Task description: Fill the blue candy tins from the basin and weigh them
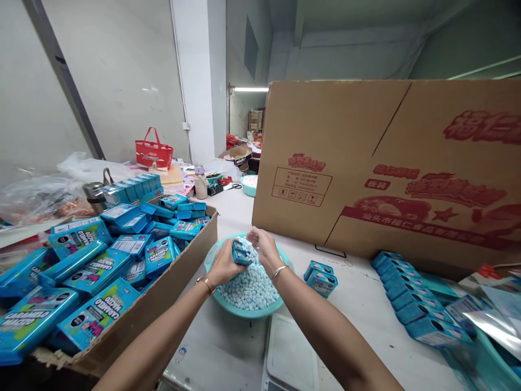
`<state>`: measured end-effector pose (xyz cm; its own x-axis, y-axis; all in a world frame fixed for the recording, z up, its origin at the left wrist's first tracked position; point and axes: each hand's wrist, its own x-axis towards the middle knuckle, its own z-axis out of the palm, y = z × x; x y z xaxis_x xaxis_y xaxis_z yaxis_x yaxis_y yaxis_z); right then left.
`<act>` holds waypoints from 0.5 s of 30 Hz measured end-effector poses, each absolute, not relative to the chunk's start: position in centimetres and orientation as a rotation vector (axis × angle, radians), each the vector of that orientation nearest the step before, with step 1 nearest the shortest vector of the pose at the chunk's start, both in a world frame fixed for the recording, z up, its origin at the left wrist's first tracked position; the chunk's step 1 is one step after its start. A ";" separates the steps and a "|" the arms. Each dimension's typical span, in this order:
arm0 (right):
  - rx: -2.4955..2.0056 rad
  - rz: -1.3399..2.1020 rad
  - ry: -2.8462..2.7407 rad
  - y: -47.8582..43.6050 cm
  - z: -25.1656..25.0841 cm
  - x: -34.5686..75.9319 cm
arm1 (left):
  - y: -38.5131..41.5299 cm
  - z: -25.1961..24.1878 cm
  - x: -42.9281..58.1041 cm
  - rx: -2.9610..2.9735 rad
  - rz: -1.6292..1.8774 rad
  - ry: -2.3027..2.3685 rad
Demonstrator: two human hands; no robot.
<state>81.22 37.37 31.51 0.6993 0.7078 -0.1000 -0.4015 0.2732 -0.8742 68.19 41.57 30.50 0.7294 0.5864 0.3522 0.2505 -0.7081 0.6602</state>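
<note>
Over a turquoise bowl (pixel 251 313) of small pale blue and white candies (pixel 252 285), my left hand (pixel 223 263) grips small blue candy boxes (pixel 241 253), their ends turned toward my right hand. My right hand (pixel 264 248) is cupped with curled fingers at the heaped candies beside those boxes; its fingertips are partly hidden. To the right of the bowl, a pair of similar blue boxes (pixel 321 278) stands on the white table.
At left, an open carton (pixel 179 279) is piled with blue candy packs. A white scale (pixel 291 353) sits before the bowl. Behind rises a large cardboard box (pixel 325 125). A row of blue boxes (pixel 415 304) and a turquoise tub (pixel 488 347) stand at right.
</note>
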 end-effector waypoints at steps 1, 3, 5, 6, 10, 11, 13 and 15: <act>-1.051 0.763 -0.329 37.4 31.5 81.2 | 41.6 30.4 68.1 2.331 0.751 0.626; -1.047 0.759 -0.322 37.5 31.5 81.3 | 41.8 30.3 68.1 2.306 0.754 0.604; -1.042 0.745 -0.316 37.5 31.4 81.4 | 41.9 30.2 68.0 2.251 0.765 0.602; -1.045 0.734 -0.311 37.6 31.3 81.5 | 42.0 30.2 68.0 2.224 0.772 0.602; -1.080 0.725 -0.315 37.3 30.7 81.8 | 42.1 30.4 68.0 2.168 0.761 0.568; -1.089 0.733 -0.318 37.3 30.6 81.9 | 42.1 30.4 68.0 2.155 0.758 0.568; -1.105 0.739 -0.332 37.1 30.5 81.9 | 42.1 30.4 67.9 2.115 0.755 0.558; -1.124 0.742 -0.358 37.1 30.7 81.8 | 42.0 30.3 67.9 2.074 0.740 0.521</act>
